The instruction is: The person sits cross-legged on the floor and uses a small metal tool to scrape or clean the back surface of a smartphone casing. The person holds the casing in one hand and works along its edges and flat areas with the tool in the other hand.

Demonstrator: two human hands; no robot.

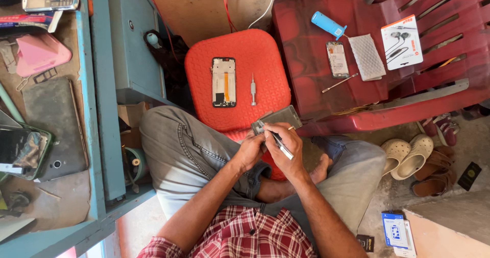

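My left hand (251,150) grips the lower edge of a grey phone part (279,118), held flat above my lap. My right hand (285,146) pinches metal tweezers (279,143), and their tip rests on the near end of that part. Just beyond my hands stands a red plastic stool (265,59). On it lie an opened phone frame (224,82) with an orange strip inside and a small silver screwdriver (253,90).
A red plastic chair (408,84) at right carries a blue cylinder (328,25), a small phone (337,59), a white cloth (366,57), a thin metal tool (339,83) and an earphone package (401,42). A blue workbench (97,110) with phones stands left. Sandals (408,156) lie on the floor.
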